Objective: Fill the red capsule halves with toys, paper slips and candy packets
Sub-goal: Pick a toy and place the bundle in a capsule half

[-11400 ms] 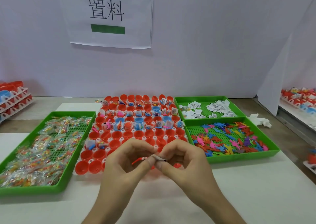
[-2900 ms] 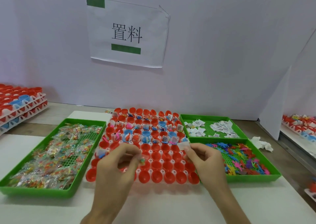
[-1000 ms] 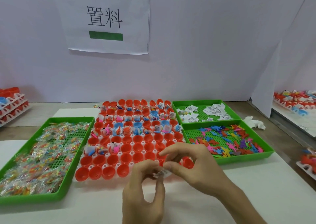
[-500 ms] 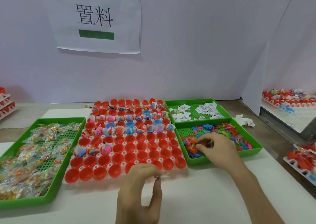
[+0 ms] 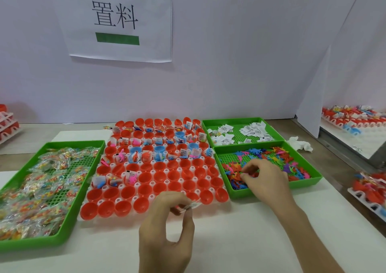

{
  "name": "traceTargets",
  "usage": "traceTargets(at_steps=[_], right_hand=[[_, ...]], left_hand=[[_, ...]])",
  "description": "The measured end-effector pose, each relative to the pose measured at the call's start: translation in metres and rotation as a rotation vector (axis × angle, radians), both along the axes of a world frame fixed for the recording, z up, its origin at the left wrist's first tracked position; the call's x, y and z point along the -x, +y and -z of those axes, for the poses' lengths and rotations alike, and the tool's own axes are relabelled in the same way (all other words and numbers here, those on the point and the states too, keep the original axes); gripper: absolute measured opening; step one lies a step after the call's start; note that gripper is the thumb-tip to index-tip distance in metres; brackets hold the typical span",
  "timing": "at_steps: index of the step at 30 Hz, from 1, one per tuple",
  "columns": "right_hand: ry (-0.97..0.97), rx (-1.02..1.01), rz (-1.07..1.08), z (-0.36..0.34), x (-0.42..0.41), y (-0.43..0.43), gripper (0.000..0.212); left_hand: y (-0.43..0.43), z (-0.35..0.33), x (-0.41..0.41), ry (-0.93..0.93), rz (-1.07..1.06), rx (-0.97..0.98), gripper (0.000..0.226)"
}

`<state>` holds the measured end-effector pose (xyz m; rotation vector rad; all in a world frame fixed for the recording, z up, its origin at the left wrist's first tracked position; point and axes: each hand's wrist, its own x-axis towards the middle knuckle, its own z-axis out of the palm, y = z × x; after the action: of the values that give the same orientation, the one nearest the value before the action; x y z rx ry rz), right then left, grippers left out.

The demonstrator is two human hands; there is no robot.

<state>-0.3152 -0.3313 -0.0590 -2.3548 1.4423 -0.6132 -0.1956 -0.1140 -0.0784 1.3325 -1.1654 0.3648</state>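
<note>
Across the table (image 5: pixel 250 241), the grid of red capsule halves (image 5: pixel 158 174) is sitting in the middle, probably so every supply is lying within reach: candy packets (image 5: pixel 41 178) heaped to its left, toys (image 5: pixel 277 160) and paper slips (image 5: pixel 250 129) to its right. The right hand (image 5: pixel 265 181) is digging into the toys with fingers curled; whether it is gripping one I cannot tell. The left hand (image 5: pixel 165 241) is hovering at the grid's near edge, thumb and fingertips clamping a pale slip (image 5: pixel 193 205)
</note>
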Motion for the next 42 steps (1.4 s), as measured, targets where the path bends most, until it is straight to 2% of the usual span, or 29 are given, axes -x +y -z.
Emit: traceTargets(at_steps=[3, 7, 12, 17, 24, 26, 28, 30, 33, 37, 42], right_hand=[[-0.051, 0.003, 0.005, 0.0, 0.0, 0.002, 0.02], [-0.119, 0.018, -0.013, -0.001, -0.002, 0.004, 0.022], [-0.23, -0.01, -0.048, -0.005, -0.002, 0.007, 0.03], [-0.434, 0.028, -0.128, -0.008, -0.002, 0.006, 0.031], [-0.566, 0.084, -0.347, -0.018, -0.012, 0.023, 0.027], [-0.619, -0.02, -0.407, -0.023, -0.014, 0.031, 0.029], [-0.72, -0.261, -0.529, -0.029, -0.015, 0.039, 0.034], [-0.798, -0.504, -0.698, -0.035, -0.014, 0.047, 0.029], [-0.813, -0.712, -0.861, -0.037, -0.016, 0.058, 0.019], [-0.8, -0.816, -0.974, -0.037, -0.021, 0.072, 0.018], [-0.779, -0.763, -0.965, -0.035, -0.027, 0.083, 0.02]], left_hand=[[0.0, -0.002, 0.0, 0.017, 0.014, -0.003, 0.022], [0.001, -0.004, 0.0, 0.025, 0.027, -0.011, 0.02], [0.001, -0.004, -0.001, 0.011, -0.008, -0.011, 0.042], [0.002, -0.004, 0.0, 0.054, 0.017, 0.003, 0.024], [0.003, -0.011, -0.002, 0.069, 0.0, 0.048, 0.024], [0.003, -0.012, -0.003, 0.067, -0.013, 0.049, 0.024], [0.003, -0.012, -0.004, 0.06, -0.021, 0.053, 0.025], [0.003, -0.013, -0.004, 0.074, -0.019, 0.057, 0.026], [0.003, -0.012, -0.004, 0.124, -0.003, 0.064, 0.028], [0.003, -0.012, -0.004, 0.197, 0.001, 0.051, 0.046], [0.005, -0.013, -0.003, 0.242, 0.016, 0.011, 0.044]])
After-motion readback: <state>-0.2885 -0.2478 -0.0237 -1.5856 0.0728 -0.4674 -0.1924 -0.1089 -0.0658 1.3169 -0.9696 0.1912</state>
